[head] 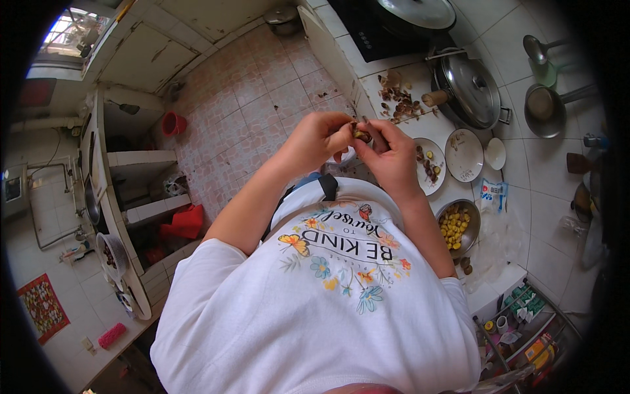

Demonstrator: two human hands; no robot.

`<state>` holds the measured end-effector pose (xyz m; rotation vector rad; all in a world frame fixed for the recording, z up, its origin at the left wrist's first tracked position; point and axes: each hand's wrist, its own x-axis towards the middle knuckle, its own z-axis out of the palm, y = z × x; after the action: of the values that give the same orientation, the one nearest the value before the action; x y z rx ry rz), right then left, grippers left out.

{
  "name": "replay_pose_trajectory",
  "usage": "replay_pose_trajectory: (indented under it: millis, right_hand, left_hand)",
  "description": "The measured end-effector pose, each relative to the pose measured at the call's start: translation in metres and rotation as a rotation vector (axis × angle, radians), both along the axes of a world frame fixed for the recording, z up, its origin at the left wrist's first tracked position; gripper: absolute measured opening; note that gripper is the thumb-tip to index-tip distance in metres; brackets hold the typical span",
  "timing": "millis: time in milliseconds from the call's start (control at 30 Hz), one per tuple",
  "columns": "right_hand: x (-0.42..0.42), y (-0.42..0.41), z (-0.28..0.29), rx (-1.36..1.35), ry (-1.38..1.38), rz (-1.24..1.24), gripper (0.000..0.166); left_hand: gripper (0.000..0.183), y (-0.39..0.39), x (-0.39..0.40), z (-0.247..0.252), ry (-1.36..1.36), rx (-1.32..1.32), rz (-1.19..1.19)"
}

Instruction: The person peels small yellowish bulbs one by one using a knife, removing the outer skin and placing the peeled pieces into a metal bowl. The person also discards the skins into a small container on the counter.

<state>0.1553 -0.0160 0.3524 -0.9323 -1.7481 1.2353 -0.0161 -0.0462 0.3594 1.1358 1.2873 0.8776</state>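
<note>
Between the fingertips of my left hand (327,135) is a partly peeled chestnut (362,134). My right hand (393,157) meets it from the other side and grips a brown-handled tool (375,135), whose working end is hidden. To the right, a white plate (441,180) holds several chestnuts, some brown and some partly peeled. Nearer my right arm stands a metal bowl (475,221) of peeled yellow chestnuts (454,225). Pieces of brown shell (401,102) lie scattered on the tiled counter beyond my hands. Under my hands shows part of a white container (343,156).
A lidded metal pan (470,83) stands by the cooktop (362,29). Beside the plate lie another plate (464,155), a small white dish (495,153) and a plastic packet (493,194). A red bucket (173,124) stands on the tiled floor at the left.
</note>
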Motion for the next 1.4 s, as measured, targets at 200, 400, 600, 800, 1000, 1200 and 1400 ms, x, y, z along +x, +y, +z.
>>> replay_pose_trajectory:
  millis: [200, 400, 600, 800, 1000, 1200, 1400]
  right_hand:
    - [0.002, -0.001, -0.001, -0.289, 0.222, -0.016, 0.024]
    - [0.008, 0.008, -0.016, -0.308, 0.315, 0.024, 0.026]
    - [0.003, 0.008, -0.010, -0.268, 0.352, -0.016, 0.027]
    - [0.003, 0.009, -0.016, -0.208, 0.192, -0.104, 0.029]
    - [-0.006, 0.015, -0.010, -0.302, 0.240, -0.123, 0.030]
    - [-0.006, 0.016, -0.008, -0.059, 0.120, -0.115, 0.029]
    - [-0.011, 0.017, -0.011, 0.138, -0.001, -0.143, 0.029]
  left_hand:
    - [0.023, 0.002, 0.007, 0.008, -0.110, 0.027, 0.088]
    - [0.019, 0.004, 0.012, 0.012, -0.100, 0.014, 0.142]
    - [0.013, 0.007, 0.013, 0.007, -0.042, 0.064, 0.223]
    - [0.010, 0.009, 0.019, -0.002, 0.188, 0.272, 0.382]
    - [0.012, 0.013, 0.017, 0.001, -0.074, 0.163, 0.270]
    - [0.018, 0.020, 0.004, -0.003, -0.240, 0.078, 0.153]
    - [0.017, 0.026, -0.003, -0.010, -0.160, 0.086, 0.128]
